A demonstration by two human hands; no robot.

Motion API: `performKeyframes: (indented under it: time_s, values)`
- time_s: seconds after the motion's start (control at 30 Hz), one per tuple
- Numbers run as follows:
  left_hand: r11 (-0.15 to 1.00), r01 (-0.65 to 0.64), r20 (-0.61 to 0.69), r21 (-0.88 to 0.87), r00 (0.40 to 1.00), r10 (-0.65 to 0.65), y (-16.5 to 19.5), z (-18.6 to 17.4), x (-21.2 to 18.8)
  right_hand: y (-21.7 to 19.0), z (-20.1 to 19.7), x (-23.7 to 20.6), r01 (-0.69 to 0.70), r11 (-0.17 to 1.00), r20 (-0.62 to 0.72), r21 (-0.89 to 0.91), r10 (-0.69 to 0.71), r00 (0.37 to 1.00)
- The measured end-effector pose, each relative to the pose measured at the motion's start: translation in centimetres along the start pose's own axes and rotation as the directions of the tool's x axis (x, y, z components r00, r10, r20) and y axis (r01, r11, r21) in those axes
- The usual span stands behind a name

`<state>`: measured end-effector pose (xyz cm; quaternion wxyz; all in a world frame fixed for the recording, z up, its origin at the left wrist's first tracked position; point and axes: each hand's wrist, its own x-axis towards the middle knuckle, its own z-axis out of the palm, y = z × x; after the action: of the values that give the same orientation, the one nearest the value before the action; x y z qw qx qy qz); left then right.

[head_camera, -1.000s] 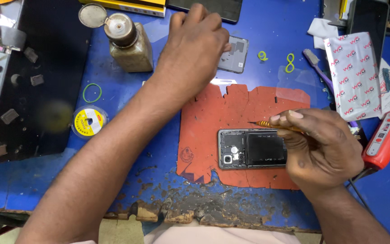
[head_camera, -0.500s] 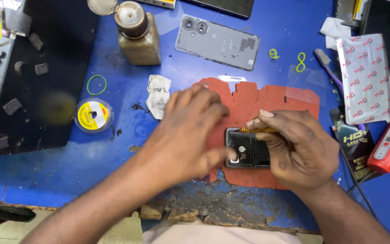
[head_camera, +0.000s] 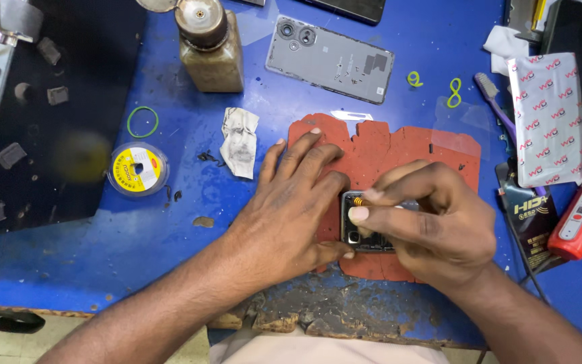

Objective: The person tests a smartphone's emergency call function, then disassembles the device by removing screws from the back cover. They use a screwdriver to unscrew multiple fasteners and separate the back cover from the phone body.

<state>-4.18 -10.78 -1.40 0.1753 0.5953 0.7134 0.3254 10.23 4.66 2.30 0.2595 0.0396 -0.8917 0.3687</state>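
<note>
On the red mat (head_camera: pixel 399 152), an opened phone (head_camera: pixel 365 226) was being worked.
It was steadied by the flat, spread left hand (head_camera: pixel 291 209); a gold-tipped tool (head_camera: pixel 360 200) was pinched in the right hand (head_camera: pixel 426 226), suggesting careful fastener work came next.

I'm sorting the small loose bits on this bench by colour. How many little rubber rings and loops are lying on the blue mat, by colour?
Green ring: 1
Yellow-green loops, one beside the grey phone back cover, one further right: 2
Total: 3
</note>
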Motion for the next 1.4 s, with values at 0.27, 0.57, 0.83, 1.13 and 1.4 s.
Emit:
performKeyframes:
  time_s: [0.27, 0.57, 0.83, 1.13, 1.4]
  values:
    - [1.000, -0.005, -0.022, -0.007, 1.000, 0.005, -0.1, -0.1, 0.0, 1.1, 0.1, 0.7, -0.113, 0.975, 0.061, 0.192, 0.103, 0.993]
    - [1.000, 0.000, -0.019, 0.003, 1.000, 0.000, -0.1, 0.1, 0.1, 1.0, 0.1, 0.6, -0.175, 0.953, 0.034, 0.246, 0.172, 0.985]
    - [1.000, -0.002, -0.020, 0.007, 1.000, 0.002, 0.0, 0.0, 0.2, 1.4, -0.1, 0.0, -0.206, 0.953, 0.027, 0.220, 0.205, 0.978]
    - [1.000, -0.011, -0.019, 0.025, 1.000, 0.012, 0.0, 0.0, 0.2, 1.5, 0.1, -0.6, -0.240, 0.947, -0.011, 0.213, 0.248, 0.969]
    - [1.000, -0.003, -0.014, 0.025, 1.000, 0.003, 0.0, 0.0, 0.2, 1.5, 0.4, -0.3, -0.216, 0.946, -0.062, 0.241, 0.237, 0.969]
